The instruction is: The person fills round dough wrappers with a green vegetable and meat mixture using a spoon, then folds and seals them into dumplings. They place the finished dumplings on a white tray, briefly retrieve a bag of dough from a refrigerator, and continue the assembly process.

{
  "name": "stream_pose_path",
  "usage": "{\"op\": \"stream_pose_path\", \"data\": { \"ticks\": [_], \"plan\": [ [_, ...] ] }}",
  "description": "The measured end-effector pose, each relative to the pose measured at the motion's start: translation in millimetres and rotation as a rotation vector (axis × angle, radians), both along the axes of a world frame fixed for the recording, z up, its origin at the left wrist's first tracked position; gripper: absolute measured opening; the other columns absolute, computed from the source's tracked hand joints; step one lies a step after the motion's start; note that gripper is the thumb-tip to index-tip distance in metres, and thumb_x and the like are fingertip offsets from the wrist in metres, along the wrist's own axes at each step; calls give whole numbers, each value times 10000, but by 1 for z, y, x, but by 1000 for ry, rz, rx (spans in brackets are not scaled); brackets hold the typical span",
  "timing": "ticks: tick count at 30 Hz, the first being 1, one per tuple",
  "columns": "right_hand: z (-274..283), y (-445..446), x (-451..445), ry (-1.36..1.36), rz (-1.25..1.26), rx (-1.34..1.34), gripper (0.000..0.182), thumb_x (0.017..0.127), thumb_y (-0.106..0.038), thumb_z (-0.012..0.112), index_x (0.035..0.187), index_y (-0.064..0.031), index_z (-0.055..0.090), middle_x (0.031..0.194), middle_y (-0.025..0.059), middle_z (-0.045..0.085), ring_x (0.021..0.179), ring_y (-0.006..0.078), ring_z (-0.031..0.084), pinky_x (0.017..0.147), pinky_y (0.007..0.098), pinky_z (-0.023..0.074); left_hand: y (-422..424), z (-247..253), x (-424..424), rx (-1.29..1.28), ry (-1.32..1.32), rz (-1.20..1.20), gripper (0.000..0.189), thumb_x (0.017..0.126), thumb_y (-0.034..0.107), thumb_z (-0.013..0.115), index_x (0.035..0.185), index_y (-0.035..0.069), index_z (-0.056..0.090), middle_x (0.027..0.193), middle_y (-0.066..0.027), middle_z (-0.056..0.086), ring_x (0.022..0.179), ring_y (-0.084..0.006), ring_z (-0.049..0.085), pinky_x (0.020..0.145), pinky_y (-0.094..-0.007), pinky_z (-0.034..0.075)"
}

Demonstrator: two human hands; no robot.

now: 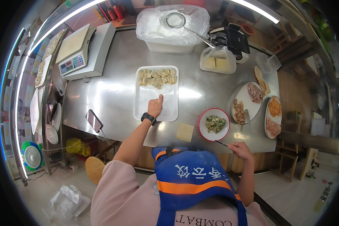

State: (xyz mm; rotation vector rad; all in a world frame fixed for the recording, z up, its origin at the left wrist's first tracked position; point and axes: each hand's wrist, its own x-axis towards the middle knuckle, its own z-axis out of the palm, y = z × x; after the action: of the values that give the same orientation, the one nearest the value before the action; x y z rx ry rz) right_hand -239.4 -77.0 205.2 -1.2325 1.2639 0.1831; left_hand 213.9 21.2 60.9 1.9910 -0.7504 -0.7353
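My left hand [154, 108], with a dark watch at the wrist, is over the near half of a white plastic tray [141, 99]. One digit points toward several folded wontons [157, 76] lying in rows at the tray's far end. Whether anything is inside that hand is hidden. My right hand [241, 150] grips a thin dark-handled utensil [221, 143], its tip close to the near rim of a red-rimmed white bowl [201, 133]. Green-flecked filling [215, 124] is heaped in the bowl. A square dough wrapper [185, 132] lies flat on the steel table between the tray and my apron.
Oval plates [253, 108] [273, 128] of minced fillings stand right. Behind are a flour-filled tub [169, 46] with a strainer [175, 20] and a bag of stacked wrappers [217, 62]. A scale [72, 60] and a cabled phone [94, 121] are left.
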Motion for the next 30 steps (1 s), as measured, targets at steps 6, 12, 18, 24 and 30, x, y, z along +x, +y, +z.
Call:
{"op": "stream_pose_path", "data": {
  "ticks": [6,12,18,24,30],
  "plan": [
    [-16,11,4,-62,-26,-3,261,898,-226,658,1038,-11,712,601,-73,466,490,23,352,430,214,265,-24,20,75,101,-778,-274,559,891,517,560,561,65,584,628,-127,613,580,-350,591,571,-433,483],
    [7,3,15,-2,-65,-16,257,881,-195,668,1038,3,715,670,-75,526,586,28,415,524,214,341,-35,37,137,112,-806,-390,564,773,434,747,1163,58,591,1299,-181,529,1182,-333,518,964,-412,461],
    [7,6,21,-16,-88,19,246,876,-189,674,1035,-6,717,678,-84,524,574,24,406,508,208,323,-7,11,117,-80,-567,-233,929,708,314,824,1438,55,313,1481,-237,313,1386,-399,275,1130,-442,285],
    [4,3,28,-62,-127,108,234,886,-181,666,1061,-31,703,624,-97,448,501,9,341,424,196,245,33,-12,4,-211,-607,-54,601,793,238,747,1305,39,503,1365,-220,481,1303,-395,412,1099,-448,326],
    [-9,-1,13,-147,-159,91,242,911,-187,641,1084,-19,667,582,-96,410,430,0,284,378,186,188,59,1,-131,8,-428,-827,155,808,188,632,889,56,638,900,-132,631,919,-321,581,814,-438,461]
  ]
}}
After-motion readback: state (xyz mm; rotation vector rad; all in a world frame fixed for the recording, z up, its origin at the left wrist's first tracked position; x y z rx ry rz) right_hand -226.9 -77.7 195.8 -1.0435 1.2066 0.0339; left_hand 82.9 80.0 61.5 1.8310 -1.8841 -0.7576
